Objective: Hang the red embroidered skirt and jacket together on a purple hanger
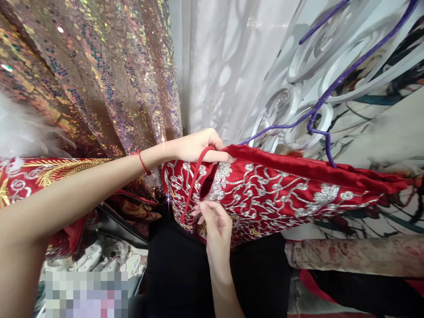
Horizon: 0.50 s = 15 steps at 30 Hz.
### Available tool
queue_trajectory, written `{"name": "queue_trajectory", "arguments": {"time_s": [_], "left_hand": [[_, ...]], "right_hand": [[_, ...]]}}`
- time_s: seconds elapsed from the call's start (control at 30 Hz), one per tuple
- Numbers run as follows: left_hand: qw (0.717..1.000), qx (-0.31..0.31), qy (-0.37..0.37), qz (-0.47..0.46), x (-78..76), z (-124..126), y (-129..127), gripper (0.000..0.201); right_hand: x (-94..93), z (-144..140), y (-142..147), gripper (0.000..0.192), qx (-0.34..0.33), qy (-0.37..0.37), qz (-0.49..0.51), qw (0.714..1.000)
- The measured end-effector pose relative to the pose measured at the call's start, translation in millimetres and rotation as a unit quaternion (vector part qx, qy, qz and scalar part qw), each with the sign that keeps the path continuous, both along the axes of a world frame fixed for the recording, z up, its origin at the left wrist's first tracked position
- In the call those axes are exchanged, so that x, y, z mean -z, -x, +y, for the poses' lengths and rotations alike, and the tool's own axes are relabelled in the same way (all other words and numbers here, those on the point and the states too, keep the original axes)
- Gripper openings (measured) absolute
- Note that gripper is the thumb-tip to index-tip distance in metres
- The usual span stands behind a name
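Sequin curtain (122,75) is hanging behind as left hand (202,147) is gripping waistband (271,159) of red skirt (276,194) on hanger (326,96), likely tensioning slit (207,187), while right hand (217,221) is sitting at its lower end, fingers narrow, pinch unclear.

Purple hanger (332,86) obstructs above red garment (274,187); toward white curtain (225,57), probably clear.
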<state>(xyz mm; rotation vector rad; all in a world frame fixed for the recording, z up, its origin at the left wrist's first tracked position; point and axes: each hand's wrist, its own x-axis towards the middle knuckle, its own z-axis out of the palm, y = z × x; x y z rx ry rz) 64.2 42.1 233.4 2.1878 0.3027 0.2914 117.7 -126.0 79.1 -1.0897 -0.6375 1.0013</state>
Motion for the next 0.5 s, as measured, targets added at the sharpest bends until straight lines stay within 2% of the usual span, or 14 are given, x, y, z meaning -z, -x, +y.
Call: {"name": "queue_trajectory", "arguments": {"time_s": [0.2, 0.37, 0.5], "left_hand": [[1.0, -0.01, 0.017, -0.004, -1.0, -2, -1, 0.043], [1.0, -0.014, 0.002, 0.003, -2.5, -3, -1, 0.044], [1.0, -0.003, -0.002, 0.003, -0.8, -1, -1, 0.043]], "right_hand": [[-5.5, 3, 5, 0.027, 0.048, -0.005, 0.057, 0.997], [-8.2, 5, 12, 0.025, 0.074, -0.029, 0.111, 0.991], [-3.4, 2, 17, 0.024, 0.073, -0.038, 0.086, 0.993]]}}
